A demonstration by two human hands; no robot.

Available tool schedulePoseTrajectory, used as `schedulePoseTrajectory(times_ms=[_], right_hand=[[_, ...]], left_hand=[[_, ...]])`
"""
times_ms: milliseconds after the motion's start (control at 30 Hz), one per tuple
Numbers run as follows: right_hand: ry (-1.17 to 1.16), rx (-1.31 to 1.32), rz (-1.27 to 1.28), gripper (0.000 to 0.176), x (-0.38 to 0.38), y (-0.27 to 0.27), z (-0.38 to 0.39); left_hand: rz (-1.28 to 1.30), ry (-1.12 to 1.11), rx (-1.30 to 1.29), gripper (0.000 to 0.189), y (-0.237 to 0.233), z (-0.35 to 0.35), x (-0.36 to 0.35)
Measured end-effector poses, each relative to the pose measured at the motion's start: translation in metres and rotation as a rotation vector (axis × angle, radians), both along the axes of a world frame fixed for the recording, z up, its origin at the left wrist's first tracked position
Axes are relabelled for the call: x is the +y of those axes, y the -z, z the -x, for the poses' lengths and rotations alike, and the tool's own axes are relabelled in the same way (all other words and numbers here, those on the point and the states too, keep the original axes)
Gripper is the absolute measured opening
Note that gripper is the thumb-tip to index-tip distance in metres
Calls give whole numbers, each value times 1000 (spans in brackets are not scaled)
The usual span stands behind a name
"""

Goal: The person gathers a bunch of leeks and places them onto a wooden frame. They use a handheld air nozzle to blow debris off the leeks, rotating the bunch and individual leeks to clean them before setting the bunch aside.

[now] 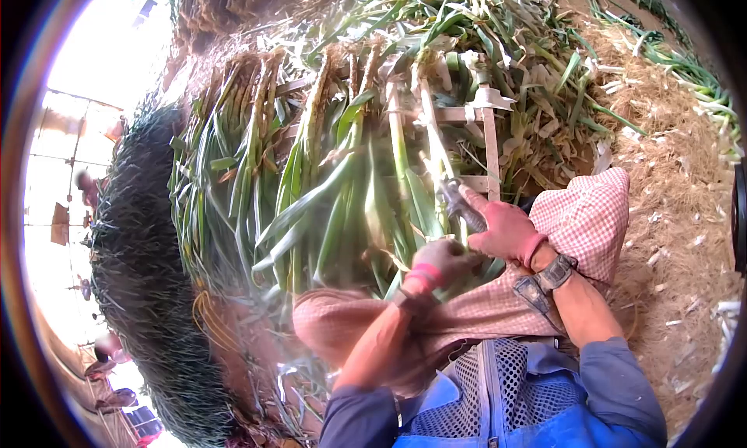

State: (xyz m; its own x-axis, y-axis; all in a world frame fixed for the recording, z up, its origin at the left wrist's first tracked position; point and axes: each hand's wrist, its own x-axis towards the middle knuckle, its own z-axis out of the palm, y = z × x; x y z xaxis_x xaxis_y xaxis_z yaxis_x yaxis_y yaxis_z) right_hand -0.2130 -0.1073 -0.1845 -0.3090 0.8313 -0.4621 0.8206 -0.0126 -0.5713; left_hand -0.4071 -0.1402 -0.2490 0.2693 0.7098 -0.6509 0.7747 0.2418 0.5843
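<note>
My left hand (442, 264), in a dark glove with a pink cuff, is closed around the lower part of a leek-like green onion (433, 125). The onion's pale stem points away from me, with its root end at the far side. My right hand (510, 231), in a pinkish-red glove, grips a dark grey hand tool (461, 203) against the stem, just above my left hand. The tool's exact kind is partly hidden by the fingers. To the left, more green onions (311, 129) lie side by side, roots away from me and leaves toward me.
A slatted frame (490, 140) with white wrapping stands under the onions. Beyond it and to the right are heaps of stripped leaves (545, 98). Root debris (661, 199) covers the ground at right. A tall stack of green onions (148, 277) rises at left. Checkered cloth (580, 214) covers my legs.
</note>
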Motion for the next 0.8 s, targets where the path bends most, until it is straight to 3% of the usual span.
schedulePoseTrajectory(times_ms=[67, 100, 133, 167, 233, 333, 533, 633, 800], right_hand=[[-92, 7, 6, 94, -5, -5, 5], [-95, 6, 6, 94, -5, -4, 8], [-89, -15, 20, 93, -4, -1, 11], [-83, -35, 34, 92, -5, 0, 13], [-119, -66, 7, 90, -9, -3, 19], [-150, -75, 82, 88, -12, -11, 29], [-181, -122, 57, 88, -22, -8, 33], [-94, -99, -11, 88, -17, 3, 35], [-162, -102, 49, 87, -29, -8, 33]], left_hand=[[78, -275, -132, 38, 11, 24, 16], [-130, -302, -102, 35, 9, 36, 24], [-314, -426, -73, 34, 47, 49, 31], [-352, -518, 7, 33, 34, 51, 39], [-475, -496, 203, 36, 54, 64, 59], [-367, -482, 338, 42, 28, 60, 70], [-370, -343, 470, 48, 44, 57, 82], [-190, -301, 454, 37, 8, 49, 85], [-156, -246, 559, 40, 16, 45, 85]])
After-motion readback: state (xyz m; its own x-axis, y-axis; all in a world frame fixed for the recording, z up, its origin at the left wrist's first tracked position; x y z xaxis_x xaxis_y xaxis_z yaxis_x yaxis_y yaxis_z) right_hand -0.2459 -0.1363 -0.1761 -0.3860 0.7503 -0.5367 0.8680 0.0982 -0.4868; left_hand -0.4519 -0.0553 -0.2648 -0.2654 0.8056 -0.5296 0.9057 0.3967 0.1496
